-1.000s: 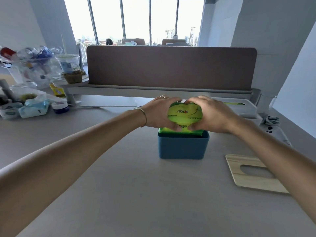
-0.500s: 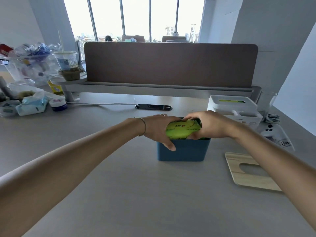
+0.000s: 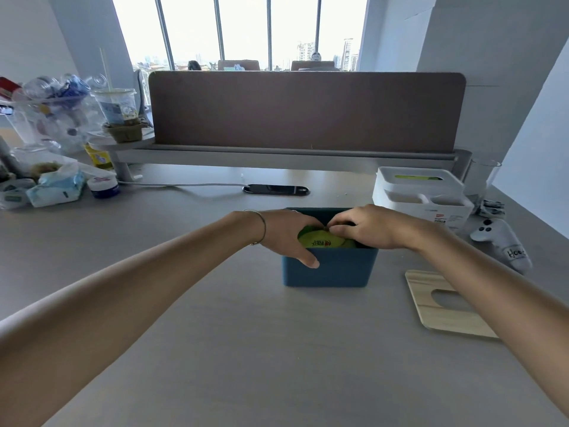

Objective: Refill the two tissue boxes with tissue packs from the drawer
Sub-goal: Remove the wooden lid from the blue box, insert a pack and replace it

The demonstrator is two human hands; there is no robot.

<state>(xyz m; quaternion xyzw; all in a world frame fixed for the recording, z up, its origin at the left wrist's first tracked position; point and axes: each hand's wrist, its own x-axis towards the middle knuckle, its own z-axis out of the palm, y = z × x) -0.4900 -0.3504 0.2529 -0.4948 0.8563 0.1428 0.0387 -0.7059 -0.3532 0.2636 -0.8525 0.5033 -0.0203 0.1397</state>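
1. The green tissue pack (image 3: 323,241), soft and glossy, sits inside the blue tissue box (image 3: 329,269), a smooth rectangular tub on the grey desk (image 3: 246,349).
2. The left hand (image 3: 289,234) presses on the pack, thumb over the box's front wall.
3. The right hand (image 3: 366,226) pinches the pack's top; its fingertips are hidden.
4. A flat wooden lid (image 3: 443,303) lies to the right, partly covered by the right forearm.

Grey bench (image 3: 215,349) with boxes, a lid and clutter on it

A blue tissue box (image 3: 329,271) stands mid-bench; a wooden lid (image 3: 431,315) lies flat to its right, a white tissue box (image 3: 421,197) behind that, a white game controller (image 3: 505,243) beside it. A black phone (image 3: 276,190) on a white cable (image 3: 181,185) lies further back; tissue packets (image 3: 55,188) and a small jar (image 3: 103,186) crowd the far left
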